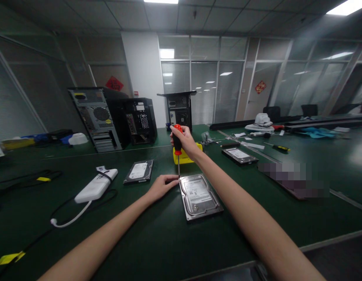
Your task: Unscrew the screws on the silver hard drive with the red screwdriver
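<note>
A silver hard drive [200, 197] lies flat on the green table [157, 242] in front of me. My right hand [185, 141] grips the red-and-black handle of a screwdriver [177, 145] held upright, its tip down at the drive's far left corner. My left hand [161, 186] rests on the table beside that corner, fingertips touching the screwdriver's shaft near the tip.
A second hard drive [139, 171] lies to the left, a third [239, 155] at the right. A yellow box [185, 157] sits behind the screwdriver. A white device with cable [95, 187] lies left. Three computer towers [97, 117] stand at the back. Another screwdriver [279, 147] lies far right.
</note>
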Available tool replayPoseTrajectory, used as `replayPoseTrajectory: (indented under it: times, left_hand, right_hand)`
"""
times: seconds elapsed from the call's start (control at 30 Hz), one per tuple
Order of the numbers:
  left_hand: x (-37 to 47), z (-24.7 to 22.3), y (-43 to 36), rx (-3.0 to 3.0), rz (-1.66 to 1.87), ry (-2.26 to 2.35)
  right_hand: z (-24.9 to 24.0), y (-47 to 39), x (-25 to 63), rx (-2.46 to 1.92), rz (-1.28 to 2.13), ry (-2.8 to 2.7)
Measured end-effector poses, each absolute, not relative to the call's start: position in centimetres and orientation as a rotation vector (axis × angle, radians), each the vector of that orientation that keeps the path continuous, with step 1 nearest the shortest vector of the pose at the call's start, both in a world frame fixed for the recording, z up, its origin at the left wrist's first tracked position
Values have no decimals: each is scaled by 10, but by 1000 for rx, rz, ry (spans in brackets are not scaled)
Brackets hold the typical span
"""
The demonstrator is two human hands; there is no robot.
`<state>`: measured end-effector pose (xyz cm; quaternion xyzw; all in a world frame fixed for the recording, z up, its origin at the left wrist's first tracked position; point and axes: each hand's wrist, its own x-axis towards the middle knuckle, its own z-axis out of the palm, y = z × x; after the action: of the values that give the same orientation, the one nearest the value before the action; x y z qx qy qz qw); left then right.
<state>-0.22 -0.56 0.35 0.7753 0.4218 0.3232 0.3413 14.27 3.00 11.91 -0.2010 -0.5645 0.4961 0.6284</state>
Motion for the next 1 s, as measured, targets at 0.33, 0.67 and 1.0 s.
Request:
replayPoseTrajectory:
  times: [0.33, 0.67, 1.0]
  left_hand:
    - [-2, 5, -7, 1978, 916, 1162]
    - [-3, 3, -7, 2055, 905, 1202]
    - [-4, 2, -4, 2011, 908, 1171]
  right_hand:
    - [112, 41, 144, -440, 1136, -1234]
    - [113, 39, 144, -447, 1182, -1231]
    - [116, 33, 143, -423, 1179, -1287]
